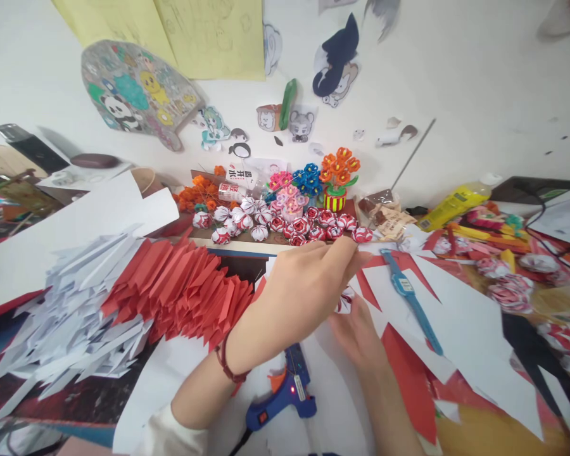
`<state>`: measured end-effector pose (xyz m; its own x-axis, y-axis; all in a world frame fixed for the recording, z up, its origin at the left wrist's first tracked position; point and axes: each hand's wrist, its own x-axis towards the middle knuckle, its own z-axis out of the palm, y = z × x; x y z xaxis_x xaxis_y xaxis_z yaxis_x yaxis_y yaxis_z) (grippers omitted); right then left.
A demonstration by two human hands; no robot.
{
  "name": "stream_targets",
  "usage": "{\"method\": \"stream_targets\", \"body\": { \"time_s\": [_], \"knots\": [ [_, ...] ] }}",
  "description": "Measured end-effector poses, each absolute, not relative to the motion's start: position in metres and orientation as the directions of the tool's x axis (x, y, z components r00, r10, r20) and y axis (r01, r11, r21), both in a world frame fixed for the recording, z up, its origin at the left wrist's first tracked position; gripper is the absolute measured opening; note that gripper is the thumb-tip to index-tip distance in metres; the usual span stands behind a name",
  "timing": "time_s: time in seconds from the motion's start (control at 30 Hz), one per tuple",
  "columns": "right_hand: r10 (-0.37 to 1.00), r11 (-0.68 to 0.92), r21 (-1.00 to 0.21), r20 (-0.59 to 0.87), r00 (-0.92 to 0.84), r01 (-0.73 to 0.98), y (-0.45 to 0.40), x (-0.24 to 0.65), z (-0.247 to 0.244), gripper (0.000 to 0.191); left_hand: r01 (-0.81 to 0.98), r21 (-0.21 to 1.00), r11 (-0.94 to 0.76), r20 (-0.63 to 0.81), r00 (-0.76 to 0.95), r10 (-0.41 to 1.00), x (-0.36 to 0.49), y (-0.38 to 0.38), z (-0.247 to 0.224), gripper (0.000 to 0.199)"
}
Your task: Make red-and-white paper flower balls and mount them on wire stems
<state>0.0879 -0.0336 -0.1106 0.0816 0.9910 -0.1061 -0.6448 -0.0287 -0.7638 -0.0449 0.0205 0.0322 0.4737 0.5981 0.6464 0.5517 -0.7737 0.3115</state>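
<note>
My left hand (308, 278) reaches across the middle with its fingers bent together at the tips; anything between them is hidden. Just below those fingertips, my right hand (358, 332) holds a small red and white paper flower (345, 300), mostly covered by both hands. A blue hot glue gun (282, 402) with a lit red light lies under my wrists, touching neither hand. Left of my hands are folded red paper strips (175, 285) and folded white paper strips (80, 310).
Finished red and white flowers (300, 226) line the back edge, beside pots of orange, blue and pink flowers. A blue watch (405, 286) lies on white paper at right. A yellow bottle (456, 202) leans behind it.
</note>
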Motion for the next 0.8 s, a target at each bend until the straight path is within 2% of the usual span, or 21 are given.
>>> {"method": "stream_targets", "body": {
  "time_s": [0.23,0.4,0.5,0.63,0.8],
  "knots": [
    [0.987,-0.031,-0.757,-0.128,0.101,-0.652,-0.037,0.089,-0.114,0.030,0.533,0.343,-0.773,0.602,0.507,0.617,-0.045,0.021,0.030,0.038],
    [0.980,-0.115,-0.734,-0.195,0.045,-0.669,-0.039,0.085,-0.110,0.054,0.518,0.359,-0.777,0.614,0.496,0.614,-0.044,0.020,0.030,0.039],
    [0.982,-0.107,-0.725,-0.186,0.044,-0.681,-0.041,0.083,-0.106,0.061,0.489,0.358,-0.796,0.645,0.487,0.589,-0.045,0.019,0.031,0.036],
    [0.980,-0.052,-0.695,-0.173,0.097,-0.717,-0.041,0.082,-0.106,0.060,0.448,0.349,-0.823,0.644,0.523,0.558,-0.047,0.016,0.034,0.032],
    [0.969,-0.021,-0.699,-0.189,0.156,-0.715,-0.041,0.080,-0.106,0.047,0.409,0.319,-0.855,0.653,0.560,0.511,-0.049,0.009,0.037,0.034]
  ]
}}
